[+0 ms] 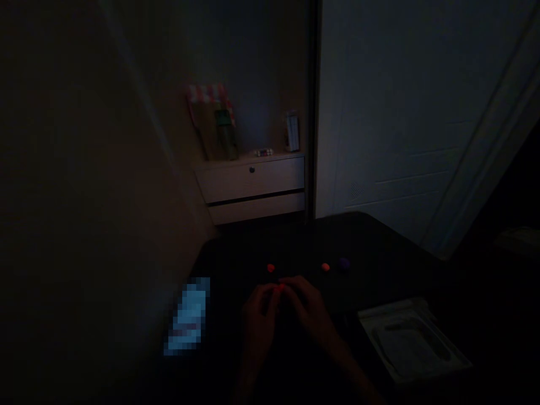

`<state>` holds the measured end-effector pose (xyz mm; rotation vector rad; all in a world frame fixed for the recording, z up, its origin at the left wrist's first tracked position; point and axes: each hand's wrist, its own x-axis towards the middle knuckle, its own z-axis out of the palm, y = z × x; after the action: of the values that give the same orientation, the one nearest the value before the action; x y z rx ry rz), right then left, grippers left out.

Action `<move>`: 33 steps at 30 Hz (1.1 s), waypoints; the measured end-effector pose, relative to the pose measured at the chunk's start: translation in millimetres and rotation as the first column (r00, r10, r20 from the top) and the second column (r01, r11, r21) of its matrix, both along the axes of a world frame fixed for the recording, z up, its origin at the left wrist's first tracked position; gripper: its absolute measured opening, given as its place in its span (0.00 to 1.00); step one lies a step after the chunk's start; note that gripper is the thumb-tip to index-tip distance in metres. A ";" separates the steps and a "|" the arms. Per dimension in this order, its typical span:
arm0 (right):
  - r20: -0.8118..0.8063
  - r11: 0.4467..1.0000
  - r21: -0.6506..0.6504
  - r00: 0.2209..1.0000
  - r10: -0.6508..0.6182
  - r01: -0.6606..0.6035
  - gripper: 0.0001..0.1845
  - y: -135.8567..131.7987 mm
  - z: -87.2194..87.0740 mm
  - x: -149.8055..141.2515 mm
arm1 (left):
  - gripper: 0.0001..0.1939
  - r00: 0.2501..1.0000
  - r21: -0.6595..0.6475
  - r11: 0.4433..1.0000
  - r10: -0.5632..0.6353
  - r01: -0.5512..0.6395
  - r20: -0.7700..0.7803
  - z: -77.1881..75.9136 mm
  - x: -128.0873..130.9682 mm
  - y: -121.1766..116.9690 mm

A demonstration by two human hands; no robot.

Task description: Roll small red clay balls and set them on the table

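Closely together, left hand point(258, 305) and right hand point(310, 301) around a small red lump point(281, 287), texture unclear.

Two hands meet at a red lump on a dim counter.
The left hand point(259, 306) and right hand point(307, 304) pinch the red lump point(280, 287) above the counter point(240, 244); from it, a red bit point(270, 268) lies at eleven o'clock, orange point(325, 267) and purple lumps point(344, 264) at two, a pixelated bright patch point(189, 318) at eight.

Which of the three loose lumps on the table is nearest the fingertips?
The red-orange lump, leftmost of the three, just beyond the fingertips; the pink-orange lump and purple lump both lie farther right.
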<state>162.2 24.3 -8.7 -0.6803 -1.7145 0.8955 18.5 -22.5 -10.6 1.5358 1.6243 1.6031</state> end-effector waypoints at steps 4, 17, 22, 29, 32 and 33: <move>0.002 1.000 -0.001 1.000 -0.006 0.006 0.11 0.5 -0.2 0.0 | 0.16 1.000 -0.012 1.000 -0.001 0.002 0.010 1.0 0.3 -0.1; -0.024 1.000 -0.014 1.000 -0.012 0.011 0.10 1.9 -1.7 -1.0 | 0.17 0.998 -0.020 0.999 0.048 -0.047 0.043 1.0 2.3 1.3; -0.038 1.000 -0.029 0.999 -0.008 0.007 0.09 2.3 -1.7 -1.3 | 0.16 0.998 -0.019 0.999 0.047 -0.046 0.042 -1.5 1.0 2.9; -0.042 0.999 -0.033 0.999 -0.015 0.014 0.09 1.6 -0.4 -1.0 | 0.15 0.995 -0.024 0.999 0.042 -0.040 0.094 -2.4 2.3 3.3; -0.048 0.999 -0.030 0.999 -0.020 0.019 0.09 1.2 0.2 -1.1 | 0.15 0.994 -0.034 0.998 0.048 -0.044 0.100 -0.6 3.2 2.7; -0.051 0.999 -0.032 0.998 -0.023 0.022 0.09 1.1 0.3 -1.1 | 0.16 0.994 -0.038 0.998 0.048 -0.044 0.102 0.2 3.6 2.3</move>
<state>161.1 25.4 -8.4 -0.6904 -1.6474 0.9182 22.1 -20.2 -10.4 1.3836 1.6348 1.6397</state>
